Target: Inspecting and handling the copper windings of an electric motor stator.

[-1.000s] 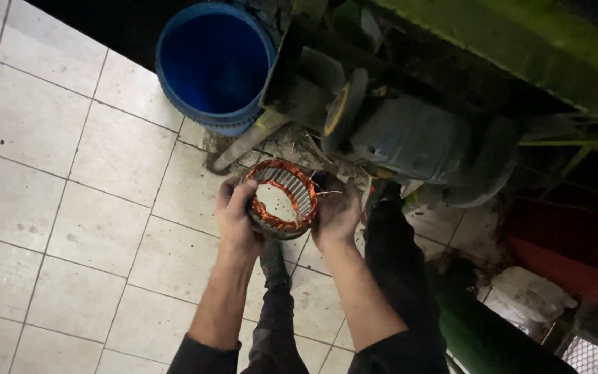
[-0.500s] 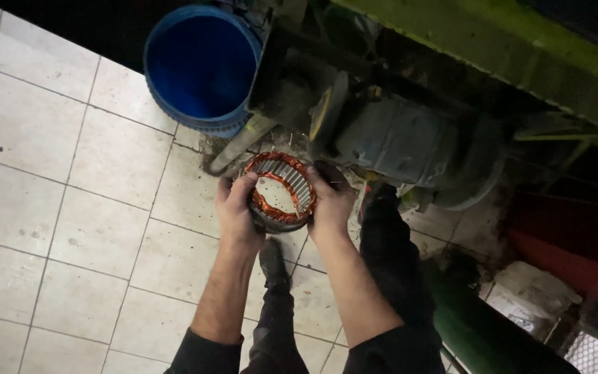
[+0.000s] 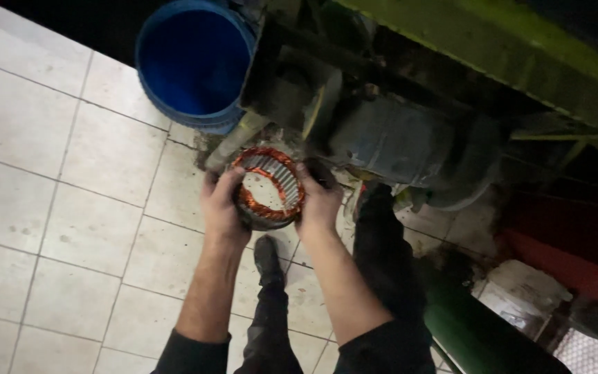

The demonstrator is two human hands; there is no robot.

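A ring-shaped stator (image 3: 266, 187) with copper windings is clasped between the left hand (image 3: 221, 211) and the right hand (image 3: 320, 204), one palm pressed to each side, fingers curled over its rim. Its open bore is turned upward toward the camera. The underside of the ring is hidden by the hands. Just beyond the grip, a grey motor housing (image 3: 396, 142) and dark machinery are hard to make out in shadow. A blue bucket (image 3: 192, 62) stands beyond and left. Open tiled floor (image 3: 64, 208) lies left of the grip; a green frame (image 3: 520, 48) closes the far right.
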